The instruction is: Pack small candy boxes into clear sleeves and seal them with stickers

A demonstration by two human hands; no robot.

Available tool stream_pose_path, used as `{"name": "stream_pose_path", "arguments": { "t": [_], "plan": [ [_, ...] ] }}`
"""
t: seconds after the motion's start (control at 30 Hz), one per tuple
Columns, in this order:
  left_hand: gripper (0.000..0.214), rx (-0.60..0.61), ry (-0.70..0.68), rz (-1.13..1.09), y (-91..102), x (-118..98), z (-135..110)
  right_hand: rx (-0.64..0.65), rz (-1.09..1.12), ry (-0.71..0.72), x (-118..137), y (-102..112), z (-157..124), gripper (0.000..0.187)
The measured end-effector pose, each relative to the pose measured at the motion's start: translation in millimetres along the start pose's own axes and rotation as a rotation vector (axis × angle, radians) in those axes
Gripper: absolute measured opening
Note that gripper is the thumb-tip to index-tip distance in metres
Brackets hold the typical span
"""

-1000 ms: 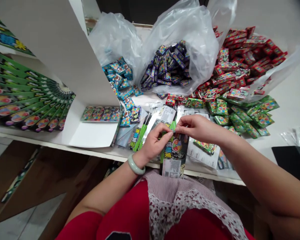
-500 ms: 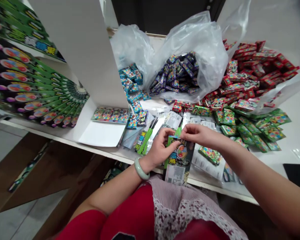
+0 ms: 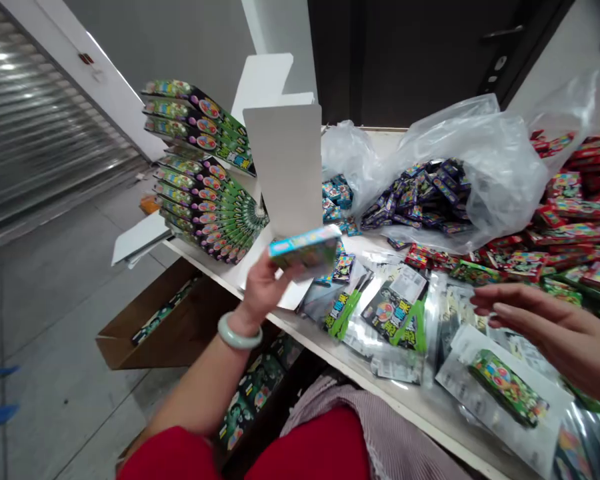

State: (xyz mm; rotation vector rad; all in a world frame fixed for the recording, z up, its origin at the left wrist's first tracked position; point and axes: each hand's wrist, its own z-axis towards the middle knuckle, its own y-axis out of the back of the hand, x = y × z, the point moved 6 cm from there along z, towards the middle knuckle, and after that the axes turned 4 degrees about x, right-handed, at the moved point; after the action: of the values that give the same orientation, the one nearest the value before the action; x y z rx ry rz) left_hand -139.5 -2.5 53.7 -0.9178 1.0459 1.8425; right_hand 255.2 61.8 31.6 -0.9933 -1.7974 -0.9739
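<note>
My left hand [image 3: 265, 290], with a pale bangle at the wrist, grips a blurred candy package [image 3: 307, 257] with a blue edge. It holds the package up in front of the upright flap of an open white box [image 3: 287, 170]. On the right, my right hand [image 3: 545, 327] hovers over the table with its fingers stretched out and nothing in them. Below it lies a green candy packet [image 3: 507, 387] on printed white-and-clear bags [image 3: 455, 363]. Between the hands are flat printed pouches [image 3: 395, 307] with green tong-like pieces on them.
Finished-looking packages [image 3: 215, 213] are fanned in a stack at the left. Behind, a plastic bag [image 3: 510, 153] holds purple packets [image 3: 420, 197]; blue packets [image 3: 337, 193] and a red packet heap [image 3: 575, 207] flank it. A cardboard carton [image 3: 145, 320] stands below the table edge.
My left hand has carried the package left and up toward the white box. My right hand has let go and moved away to the right. The view has turned left.
</note>
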Motion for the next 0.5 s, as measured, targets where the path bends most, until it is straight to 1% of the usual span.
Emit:
{"name": "stream_pose_path", "arguments": {
  "t": [0.03,0.07,0.1,0.13,0.23,0.3,0.4,0.5],
  "plan": [
    [0.028,-0.053,-0.041,0.127,18.3,10.6,12.3,-0.017,-0.007,-0.006,-7.5,1.0,-1.2,0.030],
    [0.026,-0.014,-0.073,0.277,27.2,23.0,23.4,-0.006,-0.025,-0.005,-14.5,-2.2,-2.3,0.027],
    [0.026,0.053,-0.091,0.410,30.5,37.4,32.2,0.021,-0.051,0.002,-20.6,-8.6,-3.5,0.026],
    [0.026,0.103,-0.093,0.453,31.6,52.3,38.2,0.057,-0.074,0.016,-25.3,-16.9,-5.1,0.025],
    [0.032,0.237,-0.080,0.514,20.3,89.4,40.8,0.161,-0.096,0.053,-34.6,-40.6,-11.2,0.026],
    [0.036,0.315,-0.062,0.537,7.5,105.6,34.2,0.190,-0.102,0.062,-40.1,-47.8,-14.5,0.028],
    [0.040,0.408,-0.030,0.554,-7.1,119.4,25.3,0.211,-0.120,0.063,-49.0,-49.4,-15.3,0.032],
    [0.037,0.453,-0.004,0.544,-10.2,122.9,26.4,0.220,-0.104,0.059,-52.6,-51.9,-16.4,0.032]
  ]
}}
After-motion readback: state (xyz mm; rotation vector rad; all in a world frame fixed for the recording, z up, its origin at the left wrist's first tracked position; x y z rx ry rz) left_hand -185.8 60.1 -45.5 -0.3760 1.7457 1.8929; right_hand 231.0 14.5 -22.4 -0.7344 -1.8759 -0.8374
